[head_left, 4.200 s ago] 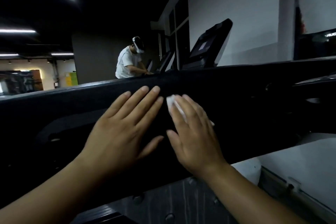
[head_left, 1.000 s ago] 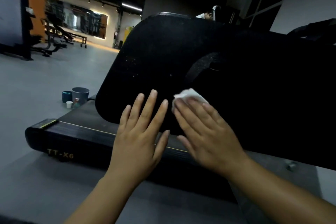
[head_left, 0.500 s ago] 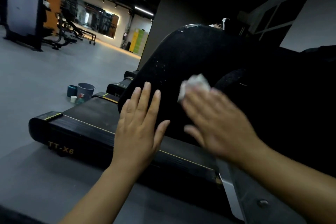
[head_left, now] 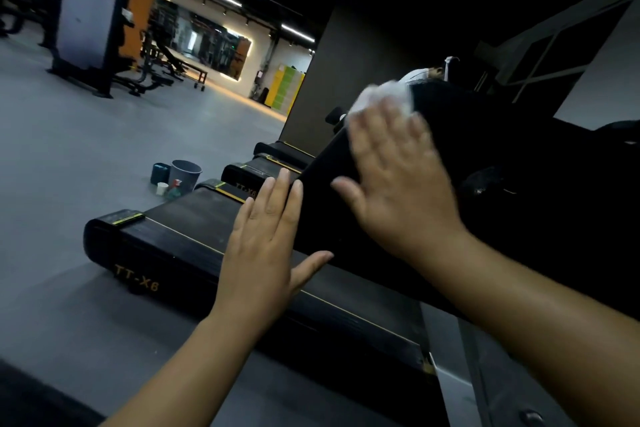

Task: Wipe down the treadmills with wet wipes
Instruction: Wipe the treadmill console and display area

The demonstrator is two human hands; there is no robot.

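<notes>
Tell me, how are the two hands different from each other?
The right hand presses a white wipe under its fingertips; the left hand has nothing under it. The right hand sits high on the black treadmill panel, the left hand low at its edge. The right hand looks blurred, the left hand sharp. Both lie flat with straight fingers against the panel.

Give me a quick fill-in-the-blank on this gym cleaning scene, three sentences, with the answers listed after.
1. The right hand presses a white ____ against the black treadmill panel.
2. The gold lettering on the treadmill deck reads ____.
3. The grey bucket stands on the ____.

Missing words: wipe; TT-X6; floor.
</notes>
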